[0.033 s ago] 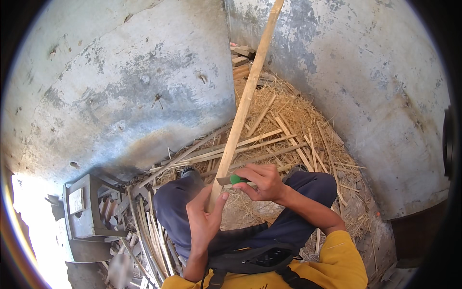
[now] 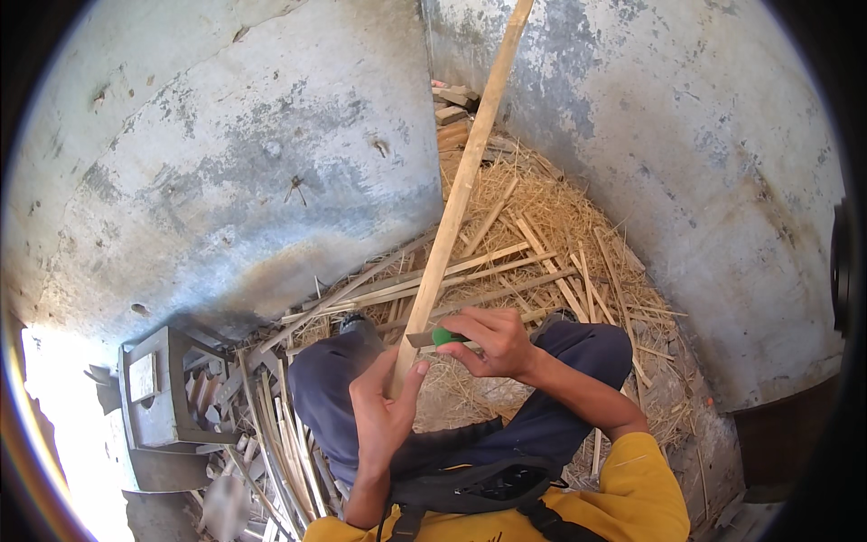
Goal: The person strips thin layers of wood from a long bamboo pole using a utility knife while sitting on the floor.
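A long, flat strip of pale wood (image 2: pixel 458 194) slants up and away from my lap toward the far corner of the walls. My left hand (image 2: pixel 384 402) grips its near end, the thumb lying along its right side. In my right hand (image 2: pixel 492 341) is a knife (image 2: pixel 444 337) with a green handle and a short, wide metal blade. The blade points left and its tip meets the strip just above my left hand. Part of the handle is hidden by my right fingers.
Straw (image 2: pixel 524 194) and several loose wooden strips (image 2: pixel 488 262) cover the floor ahead. At left, a grey box-like frame (image 2: pixel 158 388) stands beside more strips (image 2: pixel 289 443). Worn plaster walls (image 2: pixel 298 135) rise on both sides. A black bag (image 2: pixel 470 483) lies across my waist.
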`<state>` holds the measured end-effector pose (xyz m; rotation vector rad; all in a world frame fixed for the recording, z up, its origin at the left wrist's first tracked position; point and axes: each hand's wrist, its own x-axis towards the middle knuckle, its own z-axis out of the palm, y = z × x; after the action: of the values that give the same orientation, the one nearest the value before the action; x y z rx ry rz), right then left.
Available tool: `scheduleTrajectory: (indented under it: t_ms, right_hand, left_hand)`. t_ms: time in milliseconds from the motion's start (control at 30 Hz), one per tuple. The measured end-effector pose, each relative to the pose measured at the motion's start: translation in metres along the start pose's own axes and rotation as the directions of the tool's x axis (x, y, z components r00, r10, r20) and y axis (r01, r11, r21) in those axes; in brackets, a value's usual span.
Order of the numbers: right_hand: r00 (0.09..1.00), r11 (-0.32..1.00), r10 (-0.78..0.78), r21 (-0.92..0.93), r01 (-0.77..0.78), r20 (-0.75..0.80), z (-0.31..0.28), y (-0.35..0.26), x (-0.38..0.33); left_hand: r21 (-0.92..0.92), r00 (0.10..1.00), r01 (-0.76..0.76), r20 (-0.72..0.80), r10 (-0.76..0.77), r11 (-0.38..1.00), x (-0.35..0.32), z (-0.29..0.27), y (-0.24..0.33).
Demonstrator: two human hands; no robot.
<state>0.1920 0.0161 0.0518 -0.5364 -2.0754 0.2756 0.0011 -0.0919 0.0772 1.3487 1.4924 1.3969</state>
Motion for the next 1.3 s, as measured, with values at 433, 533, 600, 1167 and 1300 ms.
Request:
scheduleTrajectory:
  t_ms: [433,533,600,1167,1300]
  right_hand:
    - [0.999,0.998,-0.031,-0.063,0.031,-0.01,0.001,0.001,0.001]
    - [0.998,0.998,0.011,-0.065,-0.015,-0.055,-0.002,0.009,0.0]
    - [0.994,0.997,0.042,-0.062,-0.048,-0.099,-0.006,0.014,0.004]
    - [0.976,0.981,0.155,-0.094,-0.171,-0.155,-0.031,0.04,0.011]
    - [0.972,0.979,0.182,-0.067,-0.194,-0.151,-0.032,0.046,0.01]
  left_hand:
    - [-0.005,1.0,0.025,0.012,-0.025,1.0,-0.002,-0.003,-0.002]
    - [0.053,0.998,0.053,0.032,-0.054,0.997,-0.004,-0.005,-0.005]
    - [0.084,0.997,0.067,0.041,-0.07,0.994,-0.008,-0.009,-0.01]
    - [0.098,0.982,0.166,0.075,-0.173,0.981,-0.04,-0.02,-0.026]
    - [0.101,0.993,0.111,0.035,-0.115,0.989,-0.042,-0.021,-0.03]
